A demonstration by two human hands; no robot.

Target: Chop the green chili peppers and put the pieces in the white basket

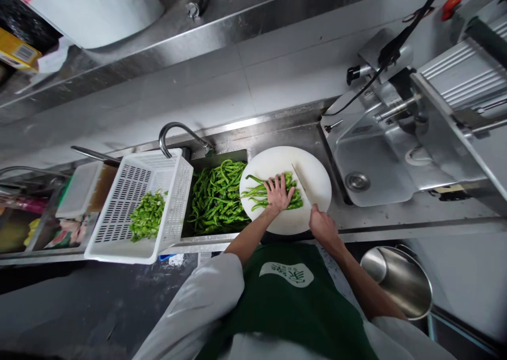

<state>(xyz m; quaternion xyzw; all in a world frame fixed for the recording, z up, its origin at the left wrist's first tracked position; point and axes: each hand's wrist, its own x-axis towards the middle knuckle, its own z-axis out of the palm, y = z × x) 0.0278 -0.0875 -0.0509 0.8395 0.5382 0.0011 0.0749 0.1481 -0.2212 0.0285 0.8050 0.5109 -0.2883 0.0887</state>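
Note:
A round white cutting board (312,175) lies on the steel counter with a bunch of long green peppers (255,192) laid across it. My left hand (278,192) presses flat on the peppers, fingers spread. My right hand (322,224) is closed round the handle of a knife (301,182), whose blade rests on the board right beside the left hand's fingers. To the left, the sink holds a heap of whole green peppers (216,196).
A white perforated basket (158,175) with cut green pepper pieces (147,216) sits at the sink's left, under a curved tap (178,132). A meat slicer (415,117) stands at the right. A steel pot (400,281) stands below right. Food trays (47,228) lie at far left.

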